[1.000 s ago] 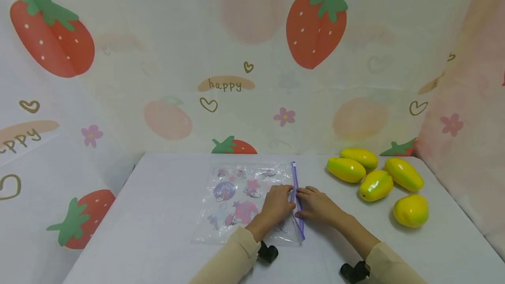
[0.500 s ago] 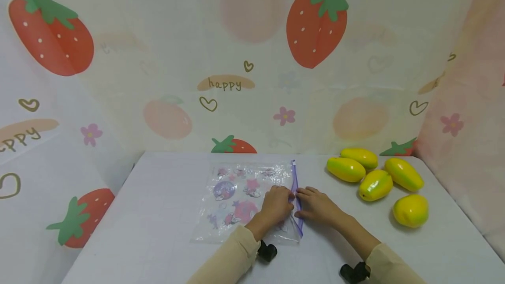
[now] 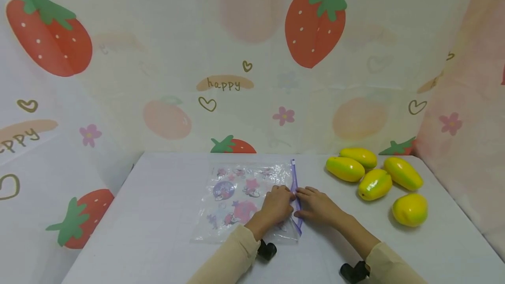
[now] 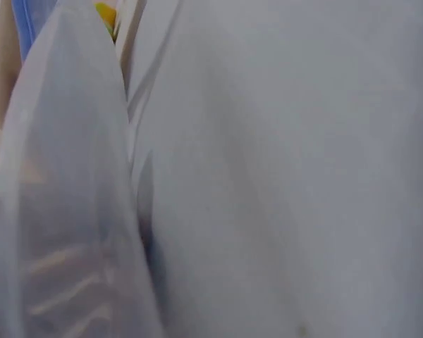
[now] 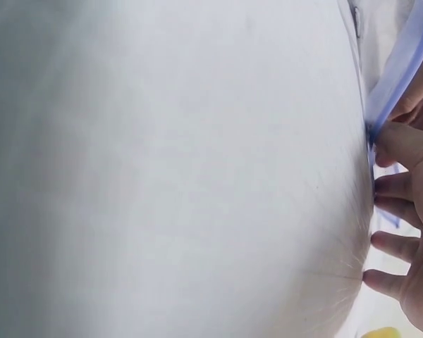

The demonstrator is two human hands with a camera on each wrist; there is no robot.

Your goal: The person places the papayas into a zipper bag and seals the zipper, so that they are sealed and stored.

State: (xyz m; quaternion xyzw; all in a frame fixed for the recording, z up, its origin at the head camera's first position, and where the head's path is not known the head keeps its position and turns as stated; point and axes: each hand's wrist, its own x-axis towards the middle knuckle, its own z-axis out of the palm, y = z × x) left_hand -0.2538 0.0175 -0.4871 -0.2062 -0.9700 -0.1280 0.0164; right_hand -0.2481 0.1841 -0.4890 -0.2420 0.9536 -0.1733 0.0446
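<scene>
Little has shifted over the last second: my hands have kept almost the same place, while the near end of the purple plastic zip strip [image 3: 294, 173] has drawn slightly left and farther from me. I take that as a small adjustment at the mouth of the bag, with the work barely advanced.

The clear, flat plastic bag printed with pink and purple figures [image 3: 244, 210] lies at the middle of the white tabletop [image 3: 161, 214], its strip on the right side. My left hand [image 3: 278, 205] has its fingers curled, pinching the bag beside the strip. My right hand [image 3: 321, 208] touches the strip from the right, its fingers spread; I cannot tell whether its thumb pinches. Five glossy yellow-green mango-shaped fruits [image 3: 375, 185] sit unmoved at the far right, outside the bag.
</scene>
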